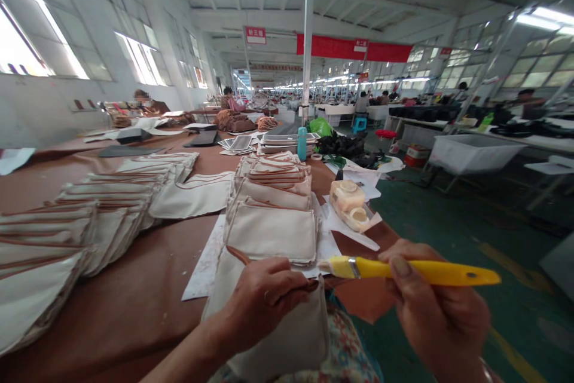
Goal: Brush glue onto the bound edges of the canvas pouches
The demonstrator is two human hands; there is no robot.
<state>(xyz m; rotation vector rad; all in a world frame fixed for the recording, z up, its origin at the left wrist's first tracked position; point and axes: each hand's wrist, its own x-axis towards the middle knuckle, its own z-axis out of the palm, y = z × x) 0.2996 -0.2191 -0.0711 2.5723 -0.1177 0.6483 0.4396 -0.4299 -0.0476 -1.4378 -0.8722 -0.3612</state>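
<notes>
In my right hand (pixel 434 305) is a yellow-handled paintbrush (pixel 430 272), held level with its bristles pointing left. The bristle tip is close to the edge of a cream leather panel (pixel 287 335) with brown edging. My left hand (pixel 269 290) has its fingers closed on that panel's upper edge; the pinched spot is partly hidden. Just beyond lies a stack of similar cream panels (pixel 271 230). A glue-stained plastic container (pixel 347 198) with an open neck stands to the right, on white paper.
Overlapping rows of cream panels (pixel 112 204) cover the left of the brown-covered table (pixel 147 293). A blue bottle (pixel 302 144) and a black heap (pixel 347 147) are farther back. The table's right edge drops to a green floor (pixel 417 215) with a white bin (pixel 470 153). Other people work in the distance.
</notes>
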